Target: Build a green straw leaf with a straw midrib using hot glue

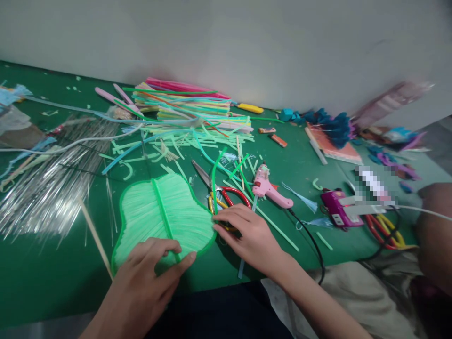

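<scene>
A light green leaf (141,212), made of fuzzy strips with a darker green rim and midrib, lies in front of me. My left hand (148,268) is closed on its lower edge, fingers on top near the midrib. At the leaf's right edge, my right hand (252,238) pinches a dark green pipe cleaner (213,181) that stands upward from the fingertips. Red-and-yellow-handled scissors (203,175) lie just behind that hand, their handles partly covered by it. Beyond them rests a pink glue gun (264,188) with a black cord.
Behind the leaf lies a pile of coloured pipe cleaners (183,108). Silvery wires (63,183) spread at the left. A wooden stick (94,238) touches the leaf's side. On the right are a purple box (339,209), another pair of scissors (381,230) and a person's arm (436,230).
</scene>
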Tool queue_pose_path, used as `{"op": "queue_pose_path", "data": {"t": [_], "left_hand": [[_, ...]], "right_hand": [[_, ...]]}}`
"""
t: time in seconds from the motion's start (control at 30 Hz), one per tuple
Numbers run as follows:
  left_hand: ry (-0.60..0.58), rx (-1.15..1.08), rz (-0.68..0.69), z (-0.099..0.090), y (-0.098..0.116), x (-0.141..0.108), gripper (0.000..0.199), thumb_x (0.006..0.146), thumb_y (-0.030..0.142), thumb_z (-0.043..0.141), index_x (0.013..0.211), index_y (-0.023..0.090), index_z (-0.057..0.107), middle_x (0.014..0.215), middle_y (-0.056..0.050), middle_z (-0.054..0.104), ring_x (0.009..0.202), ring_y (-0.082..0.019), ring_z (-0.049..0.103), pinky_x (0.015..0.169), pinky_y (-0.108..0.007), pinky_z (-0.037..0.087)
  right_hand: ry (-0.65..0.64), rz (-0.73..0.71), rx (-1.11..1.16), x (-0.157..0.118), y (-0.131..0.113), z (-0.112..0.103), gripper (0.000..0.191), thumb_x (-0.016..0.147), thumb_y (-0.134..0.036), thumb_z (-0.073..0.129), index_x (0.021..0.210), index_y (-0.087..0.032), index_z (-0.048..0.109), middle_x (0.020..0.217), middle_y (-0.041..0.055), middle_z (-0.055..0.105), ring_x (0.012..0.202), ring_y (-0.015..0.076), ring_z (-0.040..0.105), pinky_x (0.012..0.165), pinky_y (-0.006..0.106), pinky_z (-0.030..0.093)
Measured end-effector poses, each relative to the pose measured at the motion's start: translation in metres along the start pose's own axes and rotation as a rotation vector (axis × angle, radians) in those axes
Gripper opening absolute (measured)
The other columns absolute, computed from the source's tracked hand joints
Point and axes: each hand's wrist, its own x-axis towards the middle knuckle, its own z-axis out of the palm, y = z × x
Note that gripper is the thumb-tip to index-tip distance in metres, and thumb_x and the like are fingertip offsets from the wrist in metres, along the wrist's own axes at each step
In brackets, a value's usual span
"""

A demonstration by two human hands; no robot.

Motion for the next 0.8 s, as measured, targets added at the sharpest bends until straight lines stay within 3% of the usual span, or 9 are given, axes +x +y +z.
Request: {"op": "queue_pose_path", "data": {"t": [0.27,0.5,0.8], "left_hand": [[0.013,-0.038,-0.001,-0.005,0.000,0.001,0.035,0.091,0.011,0.051,0.117,0.029,0.067,0.103,-0.006,0.061,0.090,-0.021,0.060,0.076,-0.037,0.051],[-0.051,-0.034,0.034,-0.015,-0.009,-0.010,0.034,0.091,0.013,0.051,0.118,0.029,0.066,0.103,-0.005,0.061,0.092,-0.021,0.060,0.078,-0.037,0.048],[-0.063,-0.089,0.000,-0.012,-0.011,-0.015,0.035,0.090,0.015,0.053,0.119,0.032,0.065,0.105,-0.004,0.060,0.095,-0.022,0.056,0.081,-0.038,0.043]], "right_hand": [[0.055,0.027,-0.084,-0.007,-0.006,0.009,0.033,0.093,-0.015,0.061,0.125,-0.013,0.062,0.096,0.0102,0.074,0.090,0.0212,0.066,0.080,0.037,0.058],[0.083,0.118,-0.063,-0.014,-0.021,0.023,0.031,0.092,-0.020,0.062,0.123,-0.016,0.065,0.097,0.0105,0.073,0.096,0.0226,0.062,0.083,0.035,0.058],[0.048,0.197,-0.041,-0.013,-0.030,0.028,0.034,0.093,-0.014,0.056,0.126,-0.013,0.063,0.088,0.0110,0.071,0.093,0.0240,0.056,0.078,0.035,0.056]]}}
